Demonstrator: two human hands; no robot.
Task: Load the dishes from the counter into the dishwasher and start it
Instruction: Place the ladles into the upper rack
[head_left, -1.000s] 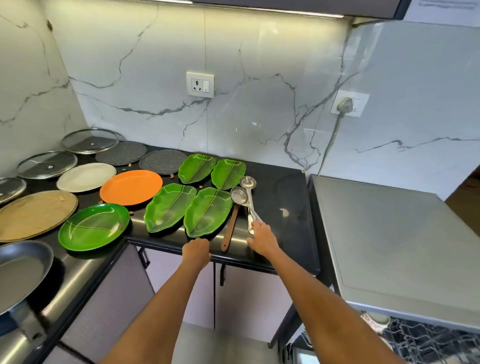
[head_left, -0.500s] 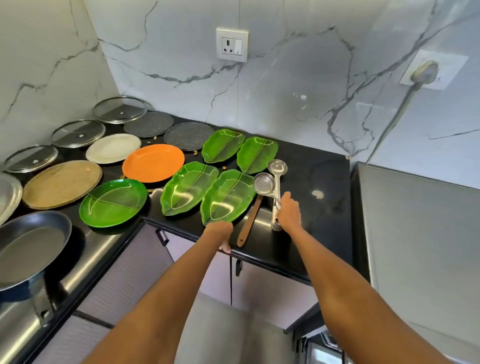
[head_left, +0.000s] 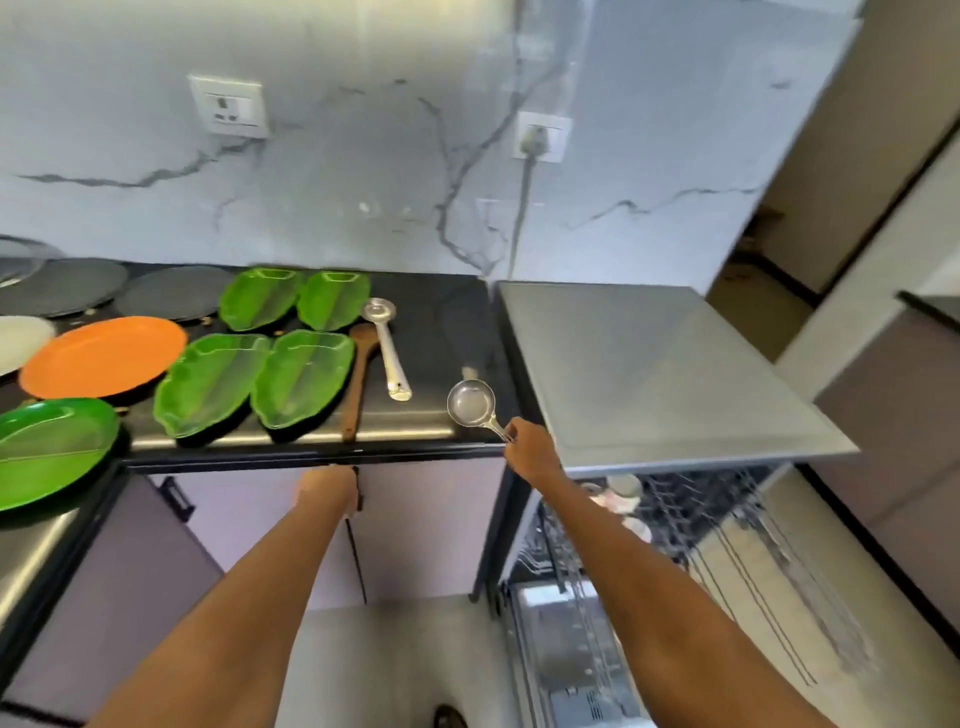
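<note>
Now the right hand (head_left: 530, 451) pinches the steel ladle (head_left: 471, 403) by its handle end; swinging, it could slip toward the dishwasher (head_left: 675, 545).

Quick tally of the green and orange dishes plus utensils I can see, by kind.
Green leaf-shaped plates: 4
Round green plate: 1
Round orange plate: 1
Steel ladles: 2
Wooden spatula: 1
Total: 9
</note>
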